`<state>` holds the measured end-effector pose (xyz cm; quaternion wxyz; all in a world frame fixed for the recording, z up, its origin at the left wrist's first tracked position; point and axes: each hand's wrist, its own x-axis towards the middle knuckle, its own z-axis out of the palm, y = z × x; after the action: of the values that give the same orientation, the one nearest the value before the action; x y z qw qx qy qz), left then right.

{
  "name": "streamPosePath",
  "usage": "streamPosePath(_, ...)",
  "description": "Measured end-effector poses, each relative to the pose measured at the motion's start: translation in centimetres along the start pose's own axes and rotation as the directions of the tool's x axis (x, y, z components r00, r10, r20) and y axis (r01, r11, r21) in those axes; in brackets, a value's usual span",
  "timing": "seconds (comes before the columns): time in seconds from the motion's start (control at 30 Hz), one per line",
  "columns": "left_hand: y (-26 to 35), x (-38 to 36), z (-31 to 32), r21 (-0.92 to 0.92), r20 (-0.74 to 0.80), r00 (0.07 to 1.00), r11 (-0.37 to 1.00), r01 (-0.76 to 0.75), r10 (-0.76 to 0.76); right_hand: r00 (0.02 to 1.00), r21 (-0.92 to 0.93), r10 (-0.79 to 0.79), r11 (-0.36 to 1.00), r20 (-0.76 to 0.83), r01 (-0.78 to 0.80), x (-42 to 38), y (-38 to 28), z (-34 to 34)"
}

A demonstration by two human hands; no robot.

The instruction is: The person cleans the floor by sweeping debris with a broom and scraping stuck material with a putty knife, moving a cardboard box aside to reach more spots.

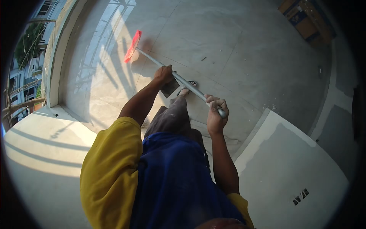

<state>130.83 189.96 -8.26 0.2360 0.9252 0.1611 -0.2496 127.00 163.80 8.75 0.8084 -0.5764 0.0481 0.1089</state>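
A long-handled broom point(187, 84) with a grey metal pole slants across the middle of the head view. Its narrow red head point(133, 46) rests on the tiled floor at the upper left, partly in sunlight. My left hand point(164, 73) wraps round the pole about midway. Up at the near end of the pole, my right hand point(217, 109) is closed, its fingers whitened with dust. A dark, flat, square-edged piece point(170, 88) shows just below my left hand, beside my sandalled foot point(186, 90).
Pale walls point(282, 152) jut in at the lower right and lower left. A window opening point(28, 65) with bamboo poles outside lies at the left. A cardboard box point(305, 19) stands at the upper right. Small debris point(204, 58) dots the floor.
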Motion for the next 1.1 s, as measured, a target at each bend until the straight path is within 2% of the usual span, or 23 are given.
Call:
streamPosePath(0.07, 2.7, 2.7, 2.4, -0.024, 0.118, 0.993, 1.0, -0.016, 0.019, 1.0, -0.067, -0.028, 0.997, -0.01, 0.027, 2.2, -1.8, -1.9)
streamPosePath(0.1, 5.7, 3.1, 3.6, -0.061, 0.135, 0.986, 0.994, -0.09, 0.098, 0.998, -0.132, -0.066, 0.989, -0.018, 0.063, 3.0, -3.7, -3.0)
streamPosePath(0.17, 14.5, 2.2, 2.8, -0.164, 0.214, 0.97, 0.983, -0.085, 0.12, 0.982, -0.155, -0.125, 0.983, -0.138, 0.103, 4.4, -9.7, -6.3)
streamPosePath(0.23, 21.2, 2.0, 4.3, -0.257, 0.162, 0.929, 0.923, -0.286, 0.333, 0.955, -0.271, -0.268, 0.935, -0.127, 0.226, 5.6, -16.0, -7.0)
streamPosePath(0.3, 27.5, 1.6, 4.2, -0.418, 0.14, 0.911, 0.857, -0.301, 0.388, 0.933, -0.327, -0.332, 0.904, -0.137, 0.274, 6.9, -20.9, -7.1)
streamPosePath(0.37, 31.8, 1.5, 5.4, -0.486, 0.055, 0.892, 0.792, -0.369, 0.449, 0.92, -0.399, -0.379, 0.863, -0.104, 0.31, 7.9, -23.6, -6.9)
streamPosePath(0.4, 33.6, 1.9, 5.1, -0.486, 0.051, 0.891, 0.791, -0.372, 0.45, 0.908, -0.467, -0.413, 0.818, -0.07, 0.336, 8.3, -24.4, -6.8)
streamPosePath(0.47, 36.5, 1.9, 4.8, -0.579, 0.156, 0.889, 0.769, -0.271, 0.431, 0.91, -0.495, -0.411, 0.804, -0.058, 0.331, 9.2, -25.3, -6.6)
streamPosePath(0.53, 37.6, 2.3, 4.0, -0.605, 0.163, 0.872, 0.745, -0.281, 0.461, 0.909, -0.516, -0.415, 0.787, -0.037, 0.338, 10.1, -25.7, -5.9)
streamPosePath(0.6, 38.6, 2.2, 2.9, -0.626, 0.171, 0.852, 0.722, -0.294, 0.495, 0.904, -0.575, -0.419, 0.721, 0.081, 0.386, 10.1, -25.4, -4.0)
streamPosePath(0.63, 38.6, 2.1, 2.2, -0.601, 0.138, 0.822, 0.706, -0.374, 0.553, 0.901, -0.573, -0.426, 0.719, 0.082, 0.393, 10.3, -25.8, -3.3)
streamPosePath(0.67, 38.4, 1.7, 1.1, -0.574, 0.113, 0.785, 0.685, -0.448, 0.609, 0.879, -0.558, -0.447, 0.692, 0.166, 0.458, 10.1, -26.6, -2.4)
streamPosePath(0.7, 38.4, 1.3, -0.5, -0.571, 0.117, 0.781, 0.685, -0.453, 0.614, 0.851, -0.54, -0.465, 0.664, 0.245, 0.518, 10.1, -27.8, -2.3)
streamPosePath(0.73, 38.5, 0.9, -2.7, -0.519, 0.129, 0.778, 0.711, -0.475, 0.615, 0.85, -0.544, -0.472, 0.661, 0.234, 0.517, 10.2, -29.3, -3.1)
streamPosePath(0.8, 38.6, 0.5, -6.1, -0.419, 0.139, 0.788, 0.757, -0.501, 0.599, 0.823, -0.401, -0.463, 0.72, 0.33, 0.566, 10.5, -32.2, -5.6)
streamPosePath(0.83, 38.3, 1.1, -7.2, -0.366, 0.128, 0.804, 0.781, -0.506, 0.581, 0.821, -0.399, -0.472, 0.718, 0.322, 0.57, 11.1, -32.3, -6.9)
streamPosePath(0.9, 37.4, 3.7, -8.0, -0.23, 0.083, 0.859, 0.849, -0.476, 0.505, 0.859, -0.257, -0.5, 0.821, 0.105, 0.509, 13.2, -31.5, -10.1)
streamPosePath(0.97, 35.8, 8.5, -7.4, -0.103, 0.031, 0.918, 0.915, -0.391, 0.396, 0.901, -0.152, -0.433, 0.892, -0.011, 0.426, 17.3, -28.1, -13.2)
streamPosePath(1.03, 34.6, 13.6, -7.3, 0.015, 0.051, 0.974, 0.975, -0.222, 0.221, 0.957, -0.037, -0.279, 0.96, -0.077, 0.277, 21.8, -22.4, -16.6)
streamPosePath(1.1, 31.5, 20.0, -3.4, 0.08, 0.049, 0.996, 0.994, -0.079, 0.075, 0.99, 0.022, -0.078, 0.996, -0.113, 0.081, 24.5, -16.1, -20.3)
